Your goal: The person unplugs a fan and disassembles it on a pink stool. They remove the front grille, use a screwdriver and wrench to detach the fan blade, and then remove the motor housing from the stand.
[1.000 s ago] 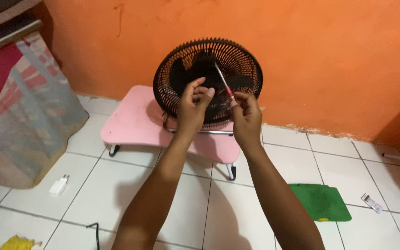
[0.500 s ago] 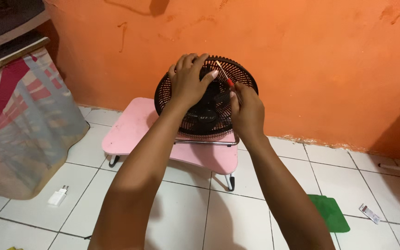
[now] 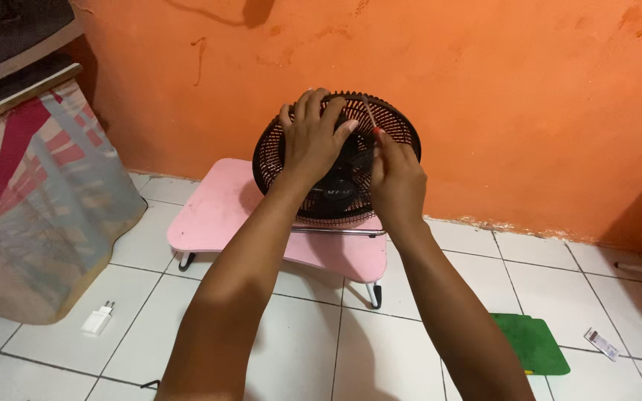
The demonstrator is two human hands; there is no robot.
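Left hand lies fingers spread on the grille of the black fan (standing on the pink surface), right hand pinching a screwdriver against the grille top.

Home room: white tile floor, orange wall, low pink table, charger plug on floor.

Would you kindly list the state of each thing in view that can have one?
Fan: upright on the pink table, grille on.
Left hand: spread over the grille's top.
Right hand: closed on the screwdriver.
Screwdriver: tip up at the grille's upper rim.
Pink table: standing, legs unfolded.
Charger: unplugged, lying on the floor.
Green board: flat on the floor.
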